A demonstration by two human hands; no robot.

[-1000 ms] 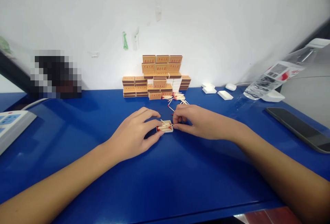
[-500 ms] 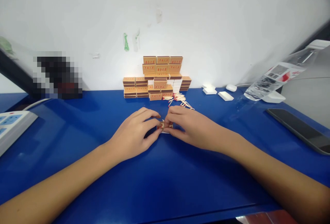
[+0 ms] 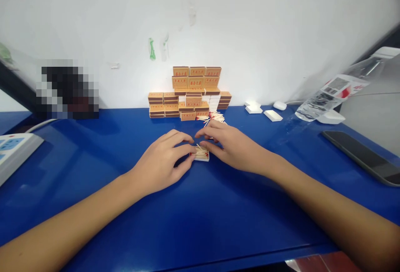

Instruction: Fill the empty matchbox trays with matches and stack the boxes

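Currently, a small white tray lies on the blue desk between the two hands and contains matches, several showing red heads; most lie along its length, while at least one is tilted at the far side. Their number cannot be determined. The left hand is clamped on the tray's left end, thumb at the near side and fingers beyond. The right hand is poised over the right end, thumb and forefinger apart; whether the thumb touches a match cannot be told. Behind it, partly hidden, is a heap of loose matches, next to the stacked matchboxes against the wall. Contents of these closed boxes cannot be seen. Compared with half a second earlier, when the right fingers were down on the tray and covered much of its load, they are now raised and parted, exposing more matches. The left hand's hold and the tray's position are essentially unchanged.
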